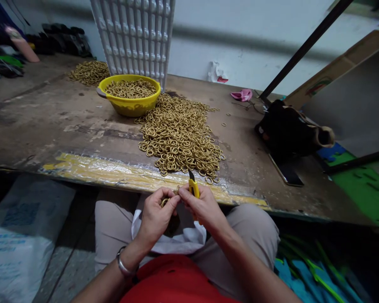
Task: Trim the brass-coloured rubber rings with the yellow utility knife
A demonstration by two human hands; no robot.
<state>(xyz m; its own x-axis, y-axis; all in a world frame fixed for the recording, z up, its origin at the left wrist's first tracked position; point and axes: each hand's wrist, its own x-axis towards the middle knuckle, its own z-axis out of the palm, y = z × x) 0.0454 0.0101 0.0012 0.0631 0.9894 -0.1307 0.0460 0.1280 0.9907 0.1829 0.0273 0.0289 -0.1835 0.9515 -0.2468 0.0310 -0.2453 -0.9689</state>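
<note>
Above my lap, my left hand (158, 212) is closed around a few brass-coloured rings (164, 202). My right hand (204, 206) grips a yellow utility knife (194, 188), its dark blade pointing up and away from me. The fingertips of both hands meet at one ring (177, 190) held upright between them. Just beyond my hands, a large heap of the same rings (183, 134) spreads over the worktable (66, 122). Under my hands a white bag or cloth (189, 242) lies open across my lap, its inside mostly hidden.
A yellow basin (131, 105) full of rings stands behind the heap, with a smaller ring pile (90, 72) to its left. A grey slotted panel (135, 38) leans on the wall. On the right lie a phone (286, 170), a black bag (287, 130) and pink cloth (242, 95).
</note>
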